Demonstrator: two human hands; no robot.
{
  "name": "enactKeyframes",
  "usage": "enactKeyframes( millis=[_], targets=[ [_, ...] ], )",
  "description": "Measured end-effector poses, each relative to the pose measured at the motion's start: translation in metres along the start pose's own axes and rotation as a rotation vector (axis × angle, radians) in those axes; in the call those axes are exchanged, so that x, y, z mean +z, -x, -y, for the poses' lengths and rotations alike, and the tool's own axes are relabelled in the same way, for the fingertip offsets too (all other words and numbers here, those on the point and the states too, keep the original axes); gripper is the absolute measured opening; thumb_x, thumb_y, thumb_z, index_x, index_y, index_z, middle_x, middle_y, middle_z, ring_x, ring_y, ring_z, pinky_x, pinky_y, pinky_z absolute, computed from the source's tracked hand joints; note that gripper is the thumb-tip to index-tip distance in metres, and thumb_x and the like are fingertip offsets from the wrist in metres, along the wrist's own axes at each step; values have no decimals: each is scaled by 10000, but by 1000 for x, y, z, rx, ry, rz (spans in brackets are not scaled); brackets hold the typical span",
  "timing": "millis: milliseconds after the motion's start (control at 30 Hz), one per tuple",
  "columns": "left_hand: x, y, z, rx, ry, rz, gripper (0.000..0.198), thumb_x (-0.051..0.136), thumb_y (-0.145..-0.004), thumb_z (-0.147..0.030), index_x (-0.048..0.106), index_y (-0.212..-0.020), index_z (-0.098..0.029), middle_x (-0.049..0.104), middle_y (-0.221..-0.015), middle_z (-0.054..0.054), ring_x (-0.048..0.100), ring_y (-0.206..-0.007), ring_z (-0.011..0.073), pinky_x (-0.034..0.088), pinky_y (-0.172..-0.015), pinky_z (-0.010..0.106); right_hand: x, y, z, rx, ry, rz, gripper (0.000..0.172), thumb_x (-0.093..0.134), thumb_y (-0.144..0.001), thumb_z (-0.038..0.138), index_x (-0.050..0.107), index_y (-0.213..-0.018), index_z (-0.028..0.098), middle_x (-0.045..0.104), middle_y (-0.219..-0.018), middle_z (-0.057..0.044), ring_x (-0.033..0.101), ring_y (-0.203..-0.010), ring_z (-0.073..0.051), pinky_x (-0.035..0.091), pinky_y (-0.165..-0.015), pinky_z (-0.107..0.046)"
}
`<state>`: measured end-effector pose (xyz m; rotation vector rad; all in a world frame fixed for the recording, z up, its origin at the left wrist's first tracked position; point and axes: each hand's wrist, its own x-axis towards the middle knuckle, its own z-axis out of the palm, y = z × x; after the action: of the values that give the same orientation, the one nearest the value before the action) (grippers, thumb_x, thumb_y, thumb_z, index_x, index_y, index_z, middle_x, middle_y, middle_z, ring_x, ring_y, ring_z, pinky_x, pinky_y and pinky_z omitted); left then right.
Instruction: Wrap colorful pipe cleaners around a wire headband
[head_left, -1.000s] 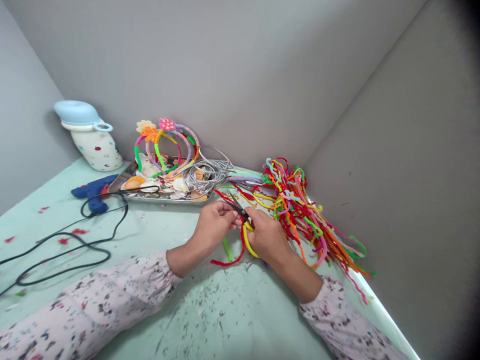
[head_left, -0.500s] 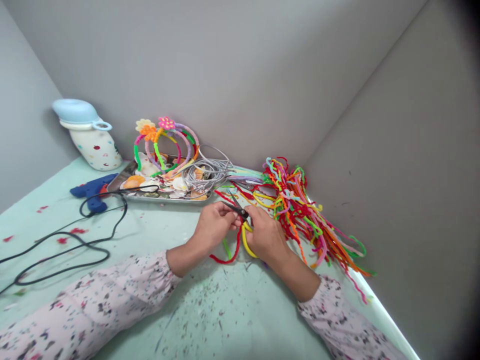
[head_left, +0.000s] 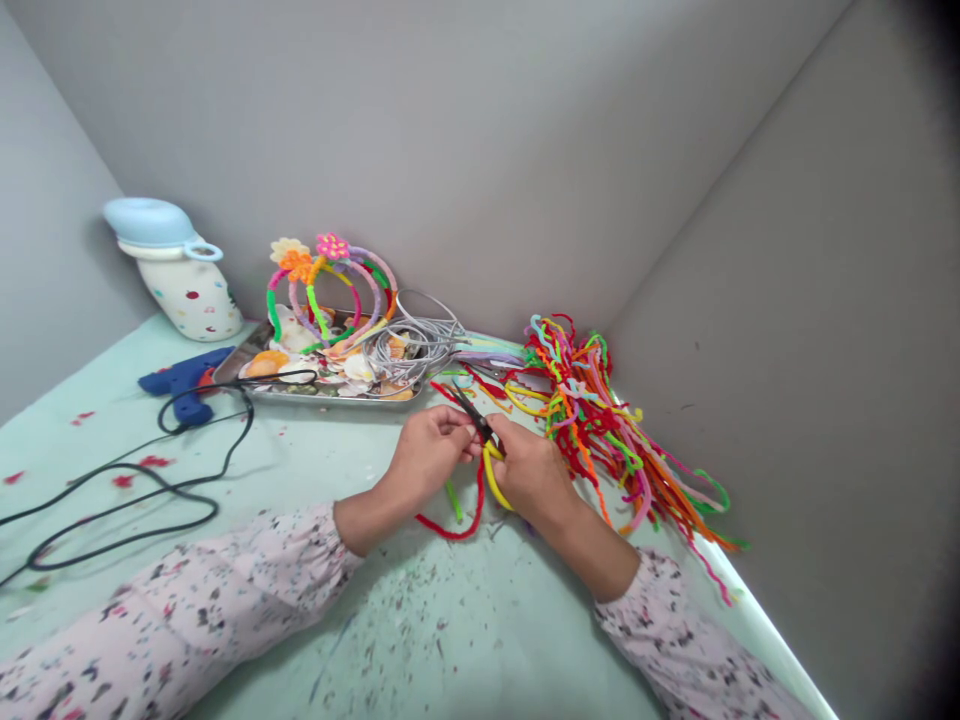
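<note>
My right hand (head_left: 531, 467) is closed on a pair of scissors (head_left: 496, 480) with yellow handles and dark blades. The blades point up and to the left, close together. My left hand (head_left: 431, 455) pinches a red pipe cleaner (head_left: 477, 515) right beside the blades. This pipe cleaner hangs from the fingertips and curves back to the left near the table. A short green pipe cleaner (head_left: 454, 500) shows below my left hand. What lies exactly between the left fingertips is partly hidden.
A metal tray (head_left: 337, 398) holds shells, headbands (head_left: 330, 290) with flowers and coiled grey wire (head_left: 420, 350). Right of it lies a heap of colourful pipe cleaners (head_left: 592, 420). On the left are a blue glue gun (head_left: 187, 385), its black cord (head_left: 214, 500) and a white bottle (head_left: 195, 295).
The scissor blades have closed from spread apart. The red pipe cleaner's hanging loop sits slightly lower. Both hands stay in nearly the same place.
</note>
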<state>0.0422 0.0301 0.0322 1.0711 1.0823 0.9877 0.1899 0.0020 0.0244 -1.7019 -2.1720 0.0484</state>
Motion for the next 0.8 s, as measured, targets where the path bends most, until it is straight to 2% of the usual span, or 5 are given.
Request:
enactKeyframes(
  millis=[167,300,467,667,800],
  targets=[
    [0,1,-1,16,33,20,95,630,-712,-190,570,-755,-130,647,-641,21,617,-609,116,471,-609,225,-11,-14,-21,207,58,-107,302,494,-864,305,550,-1153,237,703,-918,-63,654,-786,-221,410,-651,-276],
    [-1,4,-2,0,63,75,110,630,-710,-214,555,-738,-139,641,-658,20,607,-634,119,461,-633,232,-17,-24,-41,367,59,30,499,572,-816,387,473,-1275,217,700,-1004,-103,662,-833,-261,428,-665,-303],
    [-2,4,-2,17,105,144,62,587,-725,-194,551,-720,-143,639,-687,21,583,-642,110,448,-641,230,-12,-25,-67,299,57,163,485,544,-809,296,502,-1286,221,691,-1021,-79,647,-892,-230,443,-747,-295],
    [-2,2,0,-37,187,244,60,583,-734,-190,547,-759,-149,662,-741,37,591,-635,117,448,-615,235,-6,-26,-94,334,235,126,473,493,-843,309,515,-1295,171,625,-1157,-158,609,-1016,-263,443,-836,-331],
    [-4,2,7,-40,229,295,33,555,-745,-183,539,-758,-157,645,-710,28,586,-609,118,440,-615,242,-9,-27,-94,308,302,136,509,489,-828,270,477,-1319,140,617,-1161,-173,601,-1036,-267,450,-838,-325]
  ],
)
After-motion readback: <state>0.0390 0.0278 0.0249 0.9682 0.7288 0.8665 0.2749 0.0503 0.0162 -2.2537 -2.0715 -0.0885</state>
